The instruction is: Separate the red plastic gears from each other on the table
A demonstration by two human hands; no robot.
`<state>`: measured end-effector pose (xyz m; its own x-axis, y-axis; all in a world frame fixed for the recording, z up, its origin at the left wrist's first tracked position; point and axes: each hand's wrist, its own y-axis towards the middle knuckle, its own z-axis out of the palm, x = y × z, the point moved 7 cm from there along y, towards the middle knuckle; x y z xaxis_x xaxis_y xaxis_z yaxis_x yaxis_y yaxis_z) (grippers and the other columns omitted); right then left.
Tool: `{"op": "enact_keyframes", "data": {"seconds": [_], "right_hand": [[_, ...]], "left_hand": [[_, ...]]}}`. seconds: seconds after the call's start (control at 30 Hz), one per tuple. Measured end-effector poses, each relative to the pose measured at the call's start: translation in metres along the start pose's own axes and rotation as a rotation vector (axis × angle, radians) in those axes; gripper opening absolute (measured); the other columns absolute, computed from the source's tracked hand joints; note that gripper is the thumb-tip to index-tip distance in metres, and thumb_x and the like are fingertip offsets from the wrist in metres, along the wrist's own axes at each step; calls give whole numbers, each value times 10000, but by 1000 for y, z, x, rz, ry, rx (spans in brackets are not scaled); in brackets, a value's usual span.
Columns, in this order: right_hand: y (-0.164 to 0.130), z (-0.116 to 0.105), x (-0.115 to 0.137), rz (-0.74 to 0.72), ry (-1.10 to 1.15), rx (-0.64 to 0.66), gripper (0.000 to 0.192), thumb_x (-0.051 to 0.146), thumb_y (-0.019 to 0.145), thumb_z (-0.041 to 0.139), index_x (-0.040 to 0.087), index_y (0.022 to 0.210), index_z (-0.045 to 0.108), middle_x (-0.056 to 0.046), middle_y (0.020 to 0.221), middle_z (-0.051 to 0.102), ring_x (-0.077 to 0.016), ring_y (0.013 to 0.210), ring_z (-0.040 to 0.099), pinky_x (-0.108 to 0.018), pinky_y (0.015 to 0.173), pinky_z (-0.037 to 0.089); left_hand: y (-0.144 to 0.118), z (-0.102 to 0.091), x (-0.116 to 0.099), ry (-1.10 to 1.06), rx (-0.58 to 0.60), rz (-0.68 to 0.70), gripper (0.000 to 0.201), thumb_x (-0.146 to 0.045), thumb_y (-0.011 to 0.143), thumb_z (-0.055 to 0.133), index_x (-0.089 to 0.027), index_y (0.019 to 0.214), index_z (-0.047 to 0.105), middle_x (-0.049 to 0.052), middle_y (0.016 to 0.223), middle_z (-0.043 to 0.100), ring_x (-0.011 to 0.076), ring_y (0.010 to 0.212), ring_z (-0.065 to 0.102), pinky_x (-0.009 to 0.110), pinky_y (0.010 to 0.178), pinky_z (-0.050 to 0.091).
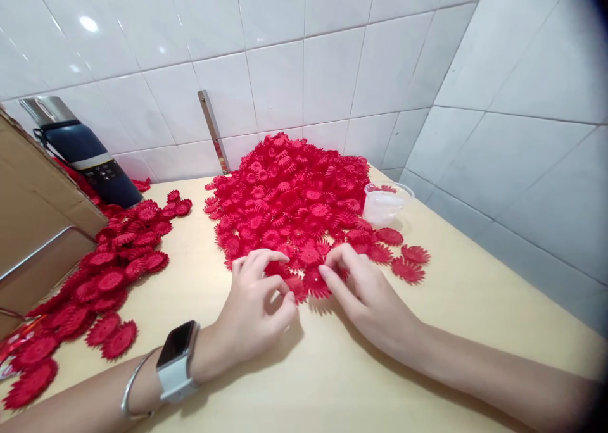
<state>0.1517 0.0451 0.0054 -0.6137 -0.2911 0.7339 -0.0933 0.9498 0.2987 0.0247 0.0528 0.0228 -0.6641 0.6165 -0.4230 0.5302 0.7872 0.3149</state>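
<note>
Down at the near edge of the big pile [294,199] of red paper flowers, both our hands work on the same spot. From the head view, our left hand [256,303] rests on the table [456,306] with the fingers curled in, thumb and forefinger pinched on a red flower [297,288] at the pile's front edge. A smartwatch [177,360] with a pale strap sits on that wrist, and a thin bangle [135,382] lies just behind it. Our right hand [365,290] comes in from the right, its fingertips [325,273] pressed together on a second flower [316,284] just beside the first; the two hands are close but not touching.

The pile is heaped against the white tiled wall [332,66] and spreads toward us. A few loose flowers [408,262] lie flat to its right, near our right hand. Beside the pile's right flank stands a small clear cup [387,204]. A metal strip [213,129] leans on the wall behind the pile's left side.

Left of our hands, well apart from the pile, a second spread of flowers [109,275] runs along the table to the near left corner. Behind it stands a dark blue flask [83,151] with a steel cap, and a cardboard box [33,211] fills the left edge.
</note>
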Motion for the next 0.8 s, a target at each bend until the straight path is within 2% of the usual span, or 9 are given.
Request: {"op": "enact_keyframes", "data": {"seconds": [0.07,0.17,0.27,0.4,0.47,0.57,0.7,0.8], "right_hand": [[1,-1,-7,74,144,-20,124,242,870,357,207,755,384,15,655,500,-137,583,484,-259,542,367],[-1,-1,-9,76,234,-30,100,249,870,374,215,777,392,20,674,512,-128,597,510,-233,527,385],[-5,0,-2,-15,214,-10,57,215,856,393,213,804,415,22,662,510,-121,571,495,-231,521,379],[-8,3,12,-119,130,93,30,184,817,457,201,837,472,-4,726,551,-146,664,500,-269,604,387],[-9,7,19,-184,50,172,95,157,824,436,193,769,504,-16,739,566,-163,721,484,-301,663,370],[-9,10,24,-272,-17,244,245,120,852,369,173,648,494,-15,683,554,-154,692,442,-313,672,341],[-5,9,18,-240,-22,219,303,129,845,407,159,545,439,6,567,475,-132,613,391,-275,586,310],[-4,10,13,-205,-18,222,326,149,845,429,156,519,443,11,539,455,-128,599,379,-271,570,297]], "left_hand": [[0,1,0,14,21,5,146,-163,759,479,-194,755,622,51,1122,513,242,1076,408,453,907,279],[0,0,2,-35,18,-4,204,-198,831,406,-209,920,590,55,1150,492,214,1105,384,427,935,271],[-1,1,-1,-113,48,53,121,-237,811,469,-196,840,580,54,1143,482,204,1102,386,379,937,297],[-2,1,-3,-168,54,107,121,-146,810,446,-187,813,560,56,1141,466,180,1088,398,341,940,320],[-3,1,-4,-181,52,117,136,-132,812,436,-192,817,558,54,1135,468,178,1083,402,341,941,325],[-2,0,-3,-187,39,100,117,-142,805,455,-199,819,556,53,1119,479,185,1069,417,350,929,339],[0,-3,1,-201,-11,45,55,-179,793,496,-203,812,542,57,1085,501,196,1056,429,369,915,353],[0,-3,-1,-204,-18,71,82,-198,771,540,-205,851,558,64,1078,506,201,1050,433,370,912,361]]}}
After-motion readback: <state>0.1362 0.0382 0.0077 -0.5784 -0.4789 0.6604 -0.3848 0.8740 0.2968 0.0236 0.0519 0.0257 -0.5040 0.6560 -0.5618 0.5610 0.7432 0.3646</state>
